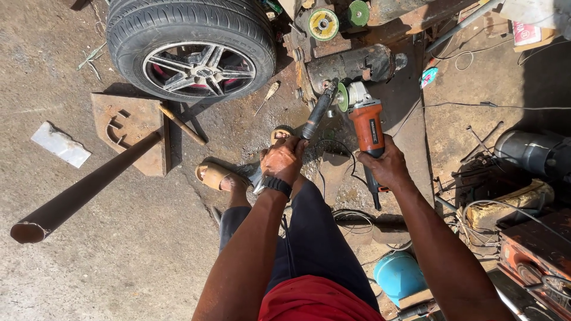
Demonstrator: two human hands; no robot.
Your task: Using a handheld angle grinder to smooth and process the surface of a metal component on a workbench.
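My right hand (389, 166) grips the orange body of an angle grinder (364, 119), whose green disc (341, 97) points up toward a rusty metal cylinder (351, 64). My left hand (283, 159) is closed around the grinder's black side handle (316, 113), which slants up to the disc. A black watch sits on my left wrist. Below the hands are my knees in dark trousers and a foot in a tan sandal (215, 176).
A car tyre on an alloy rim (191, 47) lies upper left. A long rusty pipe (83, 193) crosses a metal plate (128, 128). Grinding discs (323, 24) lie at top. Cables, scrap metal and a blue container (399, 276) crowd the right side.
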